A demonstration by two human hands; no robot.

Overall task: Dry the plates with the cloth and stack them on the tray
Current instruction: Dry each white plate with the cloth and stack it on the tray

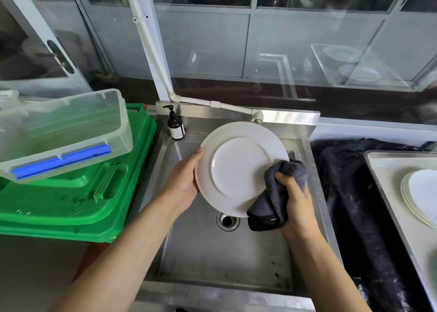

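A white plate (238,167) is held tilted above the steel sink (208,259), its underside with the foot ring facing me. My left hand (183,181) grips its left rim, fingers hidden behind it. My right hand (295,198) holds a bunched dark grey cloth (276,193) against the plate's lower right rim. At the far right a stack of white plates (421,198) lies on a pale tray (387,169).
A brown pump bottle (175,127) stands at the sink's back left corner. Green plastic crates (78,193) with a clear plastic box (63,132) on top sit to the left. A black cloth (354,205) covers the counter between sink and tray. The drain (227,220) lies below the plate.
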